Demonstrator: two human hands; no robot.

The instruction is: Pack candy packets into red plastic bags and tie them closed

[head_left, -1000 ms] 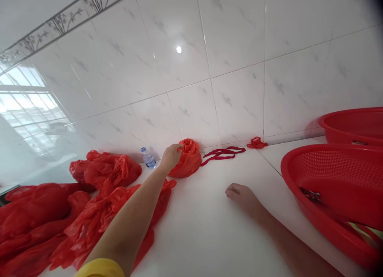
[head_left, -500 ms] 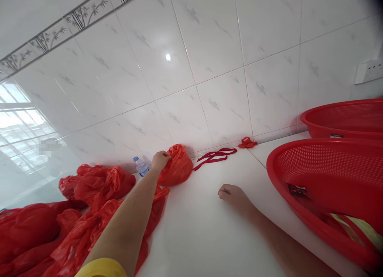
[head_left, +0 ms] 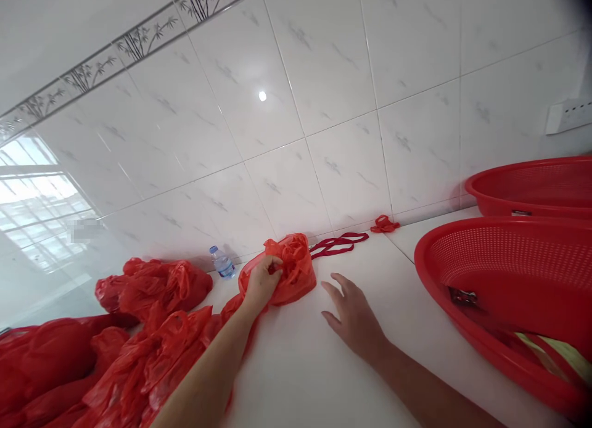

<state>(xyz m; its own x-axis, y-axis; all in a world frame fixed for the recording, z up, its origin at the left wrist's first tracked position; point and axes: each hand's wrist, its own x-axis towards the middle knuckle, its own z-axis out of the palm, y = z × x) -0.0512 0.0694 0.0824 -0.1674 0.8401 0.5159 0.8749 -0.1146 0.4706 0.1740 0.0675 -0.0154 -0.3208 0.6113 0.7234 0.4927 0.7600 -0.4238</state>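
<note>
A bunched red plastic bag [head_left: 296, 274] rests on the white tabletop by the wall. My left hand [head_left: 264, 283] pinches the gathered top of this bag at its left side. To the right of the bag, my right hand [head_left: 354, 317] hovers over the tabletop with its fingers spread and nothing in them. Dark red straps [head_left: 340, 244] lie in loops behind the bag, along the wall. What the bag contains is hidden.
More filled red plastic bags [head_left: 152, 286] heap up on the left. A small water bottle [head_left: 222, 264] stands tilted in view near the wall. Two large red baskets [head_left: 444, 255] sit at the right, the nearer holding a yellow-and-red item [head_left: 555, 357]. A small red scrap [head_left: 385, 224] lies by the wall.
My left hand has drawn the red bag nearer and to the right, away from the bottle. My right hand has gone from curled to spread fingers and come closer to the bag.
</note>
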